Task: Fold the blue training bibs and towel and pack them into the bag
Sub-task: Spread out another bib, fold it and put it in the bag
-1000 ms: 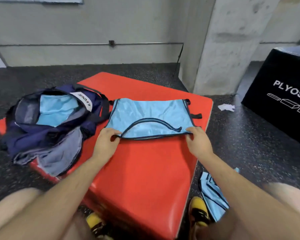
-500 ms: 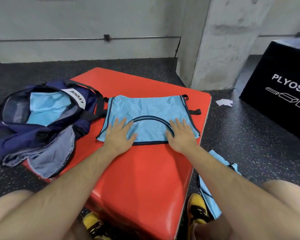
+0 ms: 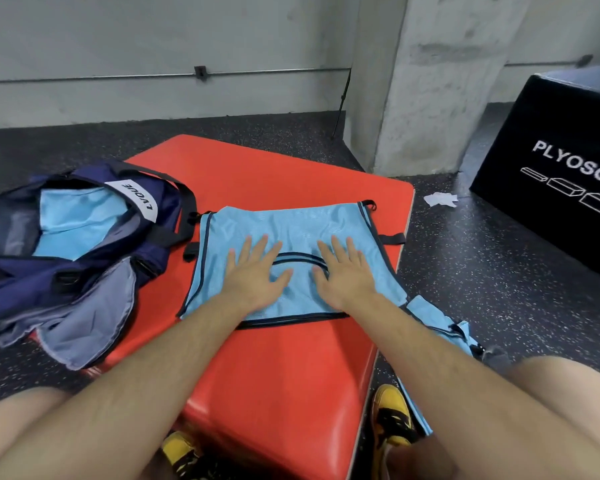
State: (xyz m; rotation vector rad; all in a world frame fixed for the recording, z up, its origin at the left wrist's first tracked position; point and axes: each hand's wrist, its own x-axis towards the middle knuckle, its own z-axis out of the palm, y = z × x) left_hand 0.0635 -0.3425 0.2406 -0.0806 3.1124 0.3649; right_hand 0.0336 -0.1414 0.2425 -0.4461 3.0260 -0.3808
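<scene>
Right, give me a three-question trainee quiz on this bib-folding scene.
1. True or false: the left hand and right hand both press flat on the bib on the red pad.
2. The bag lies: A) left of the bib, B) right of it, C) under it.
3. Fill in: the bag is ___ (open/zipped).
Key: 1 true; 2 A; 3 open.

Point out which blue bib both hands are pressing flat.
The bib spread on the red mat; one blue piece sits in the bag, a second bib lies off the mat.
</scene>
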